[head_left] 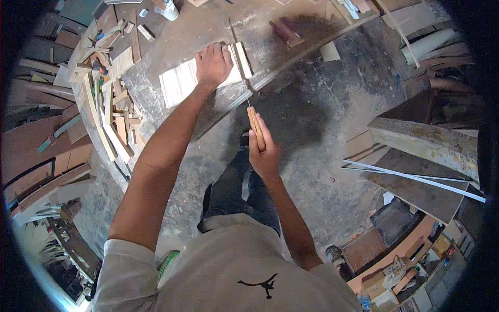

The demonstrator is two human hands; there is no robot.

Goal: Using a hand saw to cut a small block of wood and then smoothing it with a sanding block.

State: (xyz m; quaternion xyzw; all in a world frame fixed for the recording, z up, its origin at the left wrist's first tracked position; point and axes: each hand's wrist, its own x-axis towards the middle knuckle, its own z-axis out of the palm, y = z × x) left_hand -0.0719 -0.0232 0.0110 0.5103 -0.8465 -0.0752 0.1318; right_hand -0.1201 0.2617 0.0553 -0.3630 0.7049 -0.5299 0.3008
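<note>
A pale, grained wooden board [179,82] lies on the worktable near its front edge. My left hand [214,63] presses on the board from above, its fingers together and bent toward the far edge. In my right hand [264,151] is the wooden handle of a handsaw [253,118], gripped with the fingers wrapped round it. The thin blade, seen nearly edge-on, runs away from me over the board's right end, to the right of my left hand. How deep the blade sits in the wood I cannot tell.
Wood offcuts [120,125] are heaped along the left of the worktable [150,117]. A white container [169,10] and a dark reddish block [286,32] stand farther back. To the right, a thick beam [421,143] and a long white strip [416,178] jut over the floor.
</note>
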